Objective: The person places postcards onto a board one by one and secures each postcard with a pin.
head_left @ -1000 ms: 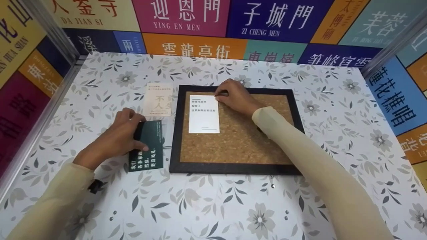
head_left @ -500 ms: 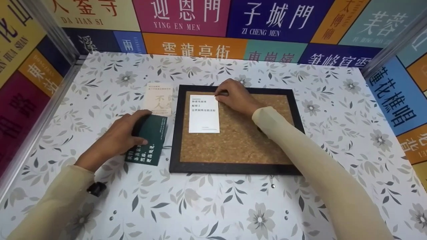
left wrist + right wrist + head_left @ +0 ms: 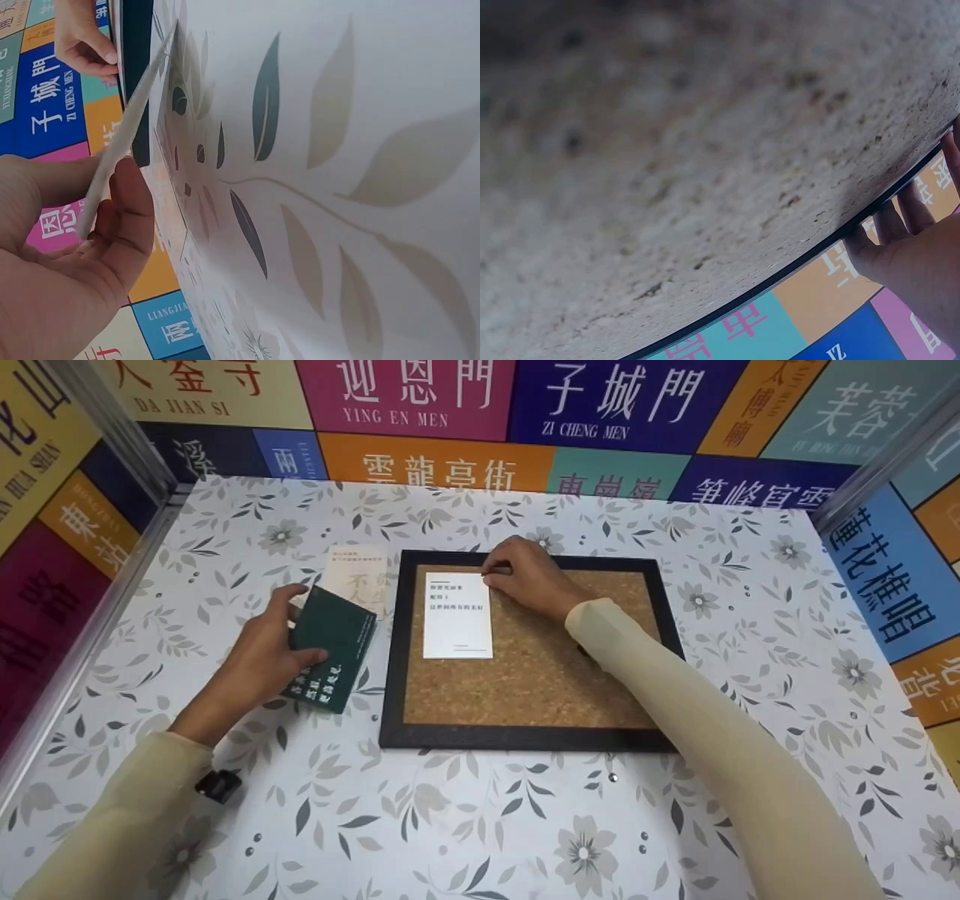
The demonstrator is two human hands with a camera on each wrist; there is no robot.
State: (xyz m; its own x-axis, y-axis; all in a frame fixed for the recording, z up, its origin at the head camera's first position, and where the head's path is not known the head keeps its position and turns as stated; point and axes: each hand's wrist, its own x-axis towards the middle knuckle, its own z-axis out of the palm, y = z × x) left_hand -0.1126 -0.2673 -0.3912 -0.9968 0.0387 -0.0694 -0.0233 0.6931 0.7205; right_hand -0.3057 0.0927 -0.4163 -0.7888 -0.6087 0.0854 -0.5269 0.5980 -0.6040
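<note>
In the head view my left hand (image 3: 259,656) holds a dark green card (image 3: 337,641) with white lettering. The card is tilted, thumb on its face and fingers behind; the left wrist view shows it edge-on (image 3: 124,142), off the table. My right hand (image 3: 529,577) has thumb and index finger together at the top right corner of a white printed card (image 3: 457,622), which lies flat on a black-framed corkboard (image 3: 525,682). Whether a small pin is between those fingertips is hidden. The right wrist view shows that hand (image 3: 911,255) low over the cork (image 3: 705,187).
A pale beige card (image 3: 360,566) lies on the table left of the board, partly behind the green card. The floral tabletop (image 3: 450,825) extends around the board. Colourful panels with large characters (image 3: 420,397) stand behind and at both sides.
My left hand has picked the green card up from the table and turned it clockwise, moving it slightly away from me. My right hand and the white card have stayed in place.
</note>
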